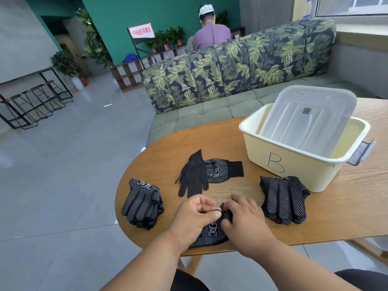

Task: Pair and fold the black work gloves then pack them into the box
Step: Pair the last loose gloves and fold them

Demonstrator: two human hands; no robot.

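Both our hands work the dotted glove (212, 229) at the near table (315, 217) edge: left hand (194, 219) pinches its cuff, right hand (244, 221) curls over it. We note the cream box (294, 162) marked B back right, its lid (308, 118) tilted inside, then glove stacks left (142, 204) and right (282, 199), with a loose pair (207, 173) between.

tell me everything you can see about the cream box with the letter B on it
The cream box is a rectangular plastic tub with rounded corners and a rolled rim, standing upright on the wooden table at the far right. A hand-drawn B marks its near wall, and a grey latch handle hangs at its right end. It is open: its translucent lid stands tilted inside, leaning on the far rim. No gloves show inside. A glove stack lies against its near corner.
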